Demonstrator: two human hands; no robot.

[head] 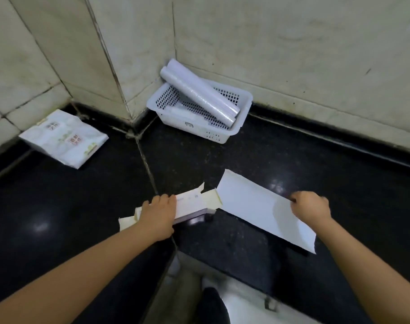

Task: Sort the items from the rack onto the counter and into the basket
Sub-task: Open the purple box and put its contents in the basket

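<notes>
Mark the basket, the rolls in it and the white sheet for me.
basket (194, 127): head view, front wall.
rolls (199, 90): head view, middle of the upper roll.
white sheet (253, 202): head view, bare centre.

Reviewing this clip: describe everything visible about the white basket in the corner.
The white basket is a shallow rectangular tray of what looks like plastic, with perforated walls and floor and a solid flared rim. It sits upright on the black counter, pushed into the corner where the tiled walls meet. Two white rolls lie diagonally in it, their upper ends jutting over the back-left rim. Neither hand touches it.
</notes>
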